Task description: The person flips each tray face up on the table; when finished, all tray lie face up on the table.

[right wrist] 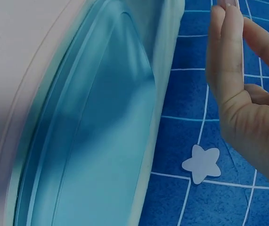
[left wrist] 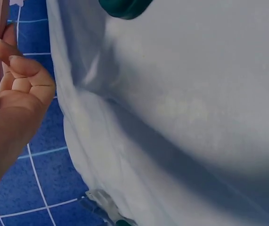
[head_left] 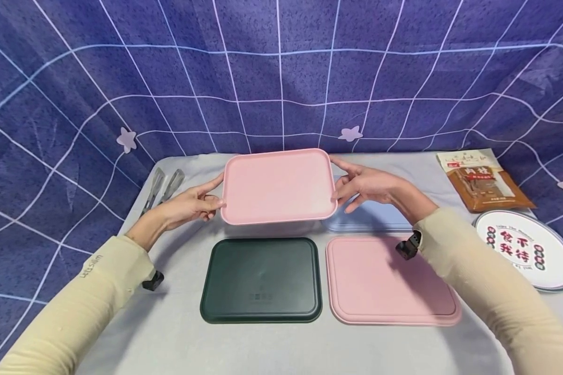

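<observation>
Gripping raised tray (head_left: pixel 279 186) in left hand (head_left: pixel 190 207) and right hand (head_left: pixel 368 184), not yet down; green board (head_left: pixel 261 280), blue board (head_left: pixel 372 216), pink board (head_left: pixel 387 281) already flat on worktop (head_left: pixel 178 333).

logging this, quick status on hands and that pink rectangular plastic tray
Left hand, right hand: gripping opposite short sides. Pink rectangular plastic tray: raised, inner face showing. Nothing seen blocking it.

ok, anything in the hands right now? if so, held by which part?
Yes, a pink tray, held by its two short ends: left hand at the left edge, right hand at the right.
</observation>
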Demonstrator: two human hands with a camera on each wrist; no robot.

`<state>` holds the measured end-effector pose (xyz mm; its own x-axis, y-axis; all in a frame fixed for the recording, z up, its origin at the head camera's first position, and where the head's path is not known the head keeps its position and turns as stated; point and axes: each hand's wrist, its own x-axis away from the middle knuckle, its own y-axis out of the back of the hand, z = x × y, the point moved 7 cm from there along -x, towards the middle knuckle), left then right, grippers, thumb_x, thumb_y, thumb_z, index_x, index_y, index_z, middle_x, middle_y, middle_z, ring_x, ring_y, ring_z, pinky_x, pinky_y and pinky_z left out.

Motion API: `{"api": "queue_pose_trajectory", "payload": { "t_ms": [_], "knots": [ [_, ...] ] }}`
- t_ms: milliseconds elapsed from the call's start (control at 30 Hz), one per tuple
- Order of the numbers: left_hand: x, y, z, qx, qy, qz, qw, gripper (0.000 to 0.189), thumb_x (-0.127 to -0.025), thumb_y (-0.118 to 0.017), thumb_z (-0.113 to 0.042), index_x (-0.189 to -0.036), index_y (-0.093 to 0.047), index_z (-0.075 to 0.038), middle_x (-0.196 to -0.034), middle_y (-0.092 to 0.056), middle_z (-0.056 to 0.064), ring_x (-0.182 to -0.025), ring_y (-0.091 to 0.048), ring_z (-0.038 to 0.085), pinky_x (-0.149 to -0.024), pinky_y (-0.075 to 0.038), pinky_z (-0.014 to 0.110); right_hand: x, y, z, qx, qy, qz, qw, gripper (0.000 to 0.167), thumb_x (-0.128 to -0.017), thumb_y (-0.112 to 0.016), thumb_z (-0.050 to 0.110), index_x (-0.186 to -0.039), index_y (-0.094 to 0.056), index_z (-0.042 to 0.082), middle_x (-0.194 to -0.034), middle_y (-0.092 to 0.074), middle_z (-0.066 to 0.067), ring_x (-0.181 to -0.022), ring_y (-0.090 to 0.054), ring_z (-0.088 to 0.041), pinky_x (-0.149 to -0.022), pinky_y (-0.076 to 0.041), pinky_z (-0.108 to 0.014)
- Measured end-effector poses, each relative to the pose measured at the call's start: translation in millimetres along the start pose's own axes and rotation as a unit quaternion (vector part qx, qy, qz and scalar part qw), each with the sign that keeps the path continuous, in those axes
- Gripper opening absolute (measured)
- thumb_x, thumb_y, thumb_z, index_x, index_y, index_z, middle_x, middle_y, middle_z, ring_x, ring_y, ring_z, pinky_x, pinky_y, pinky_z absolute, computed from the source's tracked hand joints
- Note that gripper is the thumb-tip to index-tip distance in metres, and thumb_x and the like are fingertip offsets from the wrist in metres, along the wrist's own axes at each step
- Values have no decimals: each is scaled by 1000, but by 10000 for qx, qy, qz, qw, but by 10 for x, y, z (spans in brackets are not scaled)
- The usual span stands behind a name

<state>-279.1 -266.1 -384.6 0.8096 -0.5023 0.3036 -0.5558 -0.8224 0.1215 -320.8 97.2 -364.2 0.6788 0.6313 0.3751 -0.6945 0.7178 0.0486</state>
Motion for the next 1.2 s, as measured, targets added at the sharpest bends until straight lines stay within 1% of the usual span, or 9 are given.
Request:
{"api": "queue_pose_trajectory", "payload": {
  "t_ms": [133, 300, 467, 600, 667, 800, 933, 1067, 1200],
  "knots": [
    [6, 46, 20, -322, 169, -89, 9993, 88, -101, -61, -17, -162, 0, -30, -78, -60, -8, -72, -53, 7, -64, -45, 20, -57, -41, -32, 175, -110, 39, 9998, 109, -90, -69, 1, -158, 1, 48, -94, -62, -6, -84, -70, -23, -71, -61, -41],
    [13, 126, 50, -689, 267, -258, 9969, 88, -99, -64, -18, -163, -4, -26, -76, -58, -7, -71, -53, 7, -65, -45, 22, -113, -105, -53, 255, -17, 26, 9997, 110, -90, -69, 1, -159, 4, 45, -94, -58, -3, -84, -72, -23, -70, -61, -40],
    [18, 169, 87, -752, 297, -444, 9957, 88, -97, -66, -17, -163, -9, -25, -74, -58, -6, -71, -54, 8, -67, -45, 24, -162, -152, -82, 295, 138, -94, 9994, 109, -90, -68, -1, -161, 6, 38, -95, -55, -2, -84, -72, -23, -70, -61, -40],
    [1, 182, 97, -837, 291, -538, 9946, 87, -97, -67, -17, -163, -11, -21, -74, -58, -5, -70, -53, 8, -67, -46, 25, -202, -150, -126, 268, 71, -194, 9994, 108, -90, -67, -2, -161, 4, 37, -94, -54, -2, -82, -72, -23, -70, -61, -40],
    [-11, 186, 93, -807, 288, -560, 9947, 87, -96, -67, -16, -163, -12, -18, -75, -58, -4, -70, -53, 8, -67, -46, 25, -213, -149, -143, 252, -3, -204, 9995, 108, -90, -67, -2, -161, 4, 37, -95, -56, -3, -81, -72, -22, -71, -61, -41],
    [-28, 195, 97, -661, 327, -517, 9959, 86, -97, -66, -14, -163, -12, -15, -76, -58, -4, -70, -53, 7, -67, -46, 23, -225, -159, -172, 214, -227, -138, 9994, 108, -90, -68, 2, -161, 5, 38, -100, -59, -5, -84, -70, -21, -78, -61, -44],
    [-32, 192, 126, -601, 412, -242, 9970, 86, -98, -64, -13, -163, -8, -14, -78, -60, -3, -71, -53, 8, -68, -46, 24, -243, -180, -188, 202, -405, -3, 9990, 110, -90, -70, 4, -161, 8, 37, -104, -58, -5, -87, -69, -21, -83, -59, -46],
    [-32, 184, 168, -530, 489, 1, 9974, 87, -98, -63, -11, -163, -5, -12, -80, -63, -3, -73, -56, 9, -68, -46, 24, -279, -197, -235, 158, -587, 99, 9981, 112, -89, -71, 4, -161, 10, 36, -104, -60, -3, -88, -70, -22, -83, -59, -45],
    [-40, 188, 211, -523, 483, -39, 9975, 87, -98, -64, -11, -162, -6, -11, -79, -63, -5, -74, -57, 8, -67, -46, 23, -335, -207, -315, 109, -673, 148, 9976, 111, -90, -68, 3, -160, 11, 36, -100, -63, -1, -85, -69, -20, -80, -60, -41]
  ]
}}
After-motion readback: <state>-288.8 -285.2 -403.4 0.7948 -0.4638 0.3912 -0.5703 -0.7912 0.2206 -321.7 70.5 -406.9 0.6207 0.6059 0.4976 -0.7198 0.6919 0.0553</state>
